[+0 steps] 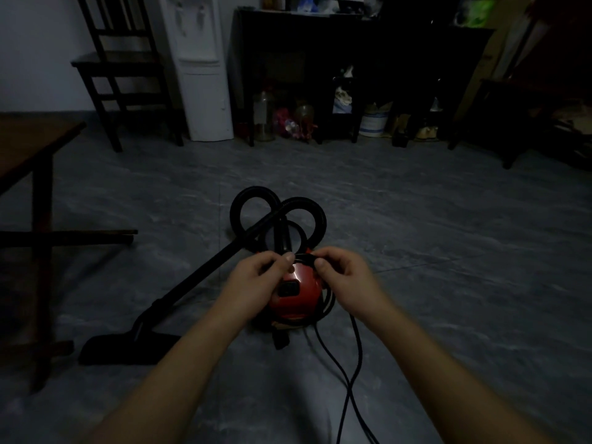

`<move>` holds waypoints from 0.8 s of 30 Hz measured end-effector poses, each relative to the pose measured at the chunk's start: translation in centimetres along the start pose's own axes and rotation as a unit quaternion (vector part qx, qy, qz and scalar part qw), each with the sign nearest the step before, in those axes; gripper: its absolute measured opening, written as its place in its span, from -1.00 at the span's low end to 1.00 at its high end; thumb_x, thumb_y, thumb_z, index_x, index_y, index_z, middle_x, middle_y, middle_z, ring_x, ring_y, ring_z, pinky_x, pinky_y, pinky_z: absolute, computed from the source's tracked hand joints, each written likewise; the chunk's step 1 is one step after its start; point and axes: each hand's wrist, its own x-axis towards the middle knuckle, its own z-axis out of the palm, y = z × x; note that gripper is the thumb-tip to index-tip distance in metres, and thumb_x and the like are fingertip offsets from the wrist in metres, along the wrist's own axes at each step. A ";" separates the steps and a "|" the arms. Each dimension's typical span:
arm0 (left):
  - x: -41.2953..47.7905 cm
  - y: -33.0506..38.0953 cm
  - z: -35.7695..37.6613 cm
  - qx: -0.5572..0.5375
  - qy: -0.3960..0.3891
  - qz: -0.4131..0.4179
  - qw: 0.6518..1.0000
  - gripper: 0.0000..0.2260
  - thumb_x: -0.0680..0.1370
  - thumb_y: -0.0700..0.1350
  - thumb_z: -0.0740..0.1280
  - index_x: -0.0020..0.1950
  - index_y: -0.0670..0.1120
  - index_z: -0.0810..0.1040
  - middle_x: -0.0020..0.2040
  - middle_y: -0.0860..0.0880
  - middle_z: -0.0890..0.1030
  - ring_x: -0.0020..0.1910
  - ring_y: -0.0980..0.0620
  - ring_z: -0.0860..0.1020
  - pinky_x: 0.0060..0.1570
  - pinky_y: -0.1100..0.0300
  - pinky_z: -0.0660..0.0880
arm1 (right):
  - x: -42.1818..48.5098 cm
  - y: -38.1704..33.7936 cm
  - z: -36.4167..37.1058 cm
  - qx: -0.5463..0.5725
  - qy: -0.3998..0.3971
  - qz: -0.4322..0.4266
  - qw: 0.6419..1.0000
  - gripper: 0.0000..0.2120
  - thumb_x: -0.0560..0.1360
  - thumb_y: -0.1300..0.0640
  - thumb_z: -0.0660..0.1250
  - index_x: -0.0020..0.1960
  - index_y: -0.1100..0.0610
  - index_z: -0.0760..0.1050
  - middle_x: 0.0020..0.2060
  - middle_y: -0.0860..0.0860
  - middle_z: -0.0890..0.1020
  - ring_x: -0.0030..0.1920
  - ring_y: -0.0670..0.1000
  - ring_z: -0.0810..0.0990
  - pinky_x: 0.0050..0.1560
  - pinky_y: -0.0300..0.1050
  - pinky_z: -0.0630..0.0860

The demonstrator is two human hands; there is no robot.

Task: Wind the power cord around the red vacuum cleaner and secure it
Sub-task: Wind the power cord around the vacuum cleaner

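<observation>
The left hand [256,277] and the right hand [347,277] are close together just above the red vacuum cleaner [294,298]. Each has its fingers curled and its thumb pressed forward, pinching the black power cord [328,304]. A short arc of cord spans the gap between the two thumbs, over the top of the machine. Both forearms reach in from the bottom of the view.

From the right hand the cord drops along the right side of the vacuum body, where several turns lie against the red casing. Two loose strands trail away from the base toward the viewer and cross once on the grey marbled floor [448,283].

The vacuum stands on the floor in the middle of the room. Its black ribbed hose [315,208] is curled in two loops just behind it. A black wand [198,274] slants from the hose down to the left and ends in a flat floor nozzle [128,347].

A wooden table [32,139] stands at the left edge. Against the far wall stand a dark chair [121,65], a white water dispenser [200,75] and a dark shelf unit [368,43], with jars and clutter beneath it; the light is too dim to name these.
</observation>
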 end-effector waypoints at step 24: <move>1.0 -0.9 -0.6 -0.078 0.062 -0.036 0.994 -0.96 0.50 -0.20 0.45 -0.06 -0.12 0.65 -0.21 -0.02 0.68 -0.30 0.10 0.63 -0.28 0.23 0.54 | 0.3 0.6 -0.1 0.004 0.013 -0.008 1.000 -0.66 0.64 0.20 0.24 -0.14 -0.17 0.62 -0.28 -0.16 0.65 -0.21 -0.08 0.59 -0.11 -0.07 0.54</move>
